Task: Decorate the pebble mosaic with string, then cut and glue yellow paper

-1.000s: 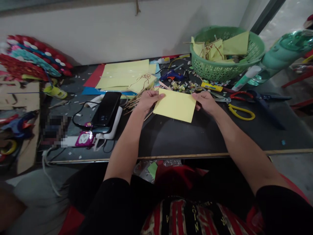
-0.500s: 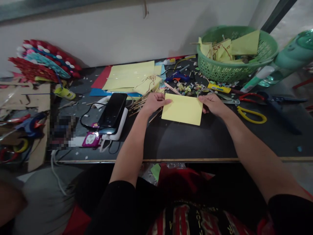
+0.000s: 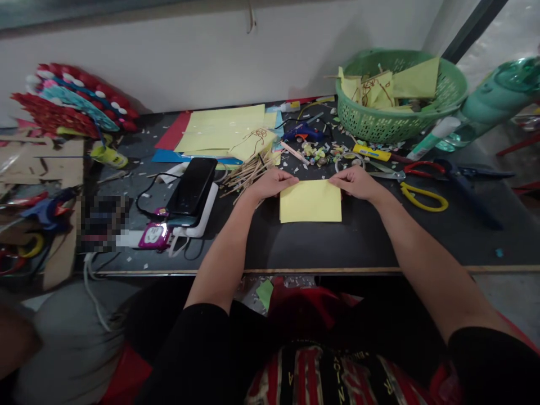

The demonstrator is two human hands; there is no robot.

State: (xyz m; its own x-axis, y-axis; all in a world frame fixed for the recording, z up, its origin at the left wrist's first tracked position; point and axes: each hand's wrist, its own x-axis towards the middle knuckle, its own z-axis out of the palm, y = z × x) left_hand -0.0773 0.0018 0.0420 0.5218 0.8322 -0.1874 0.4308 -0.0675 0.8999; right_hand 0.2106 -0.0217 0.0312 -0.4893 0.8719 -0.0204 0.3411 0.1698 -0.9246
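A folded piece of yellow paper (image 3: pixel 311 202) is held low over the dark tabletop, near its front edge. My left hand (image 3: pixel 276 183) pinches its upper left corner between thumb and fingers. At the upper right corner, my right hand (image 3: pixel 355 183) grips it the same way. Just behind my left hand lies a heap of thin wooden sticks (image 3: pixel 248 175). Small coloured shells or stones (image 3: pixel 316 153) and a roll of clear tape (image 3: pixel 350 161) are beyond the paper.
A green basket (image 3: pixel 375 121) with yellow papers stands at the back right beside a teal bottle (image 3: pixel 485 109). Red-handled pliers (image 3: pixel 426 169) and yellow-handled scissors (image 3: pixel 424 198) lie right. A phone (image 3: pixel 194 188) rests on a white power bank to the left. Yellow sheets (image 3: pixel 223 126) and a glue gun (image 3: pixel 304 132) lie behind.
The yellow paper has levelled out and sits slightly lower, its edges now straighter. Both hands have come closer together along its top edge. The camera view has shifted slightly.
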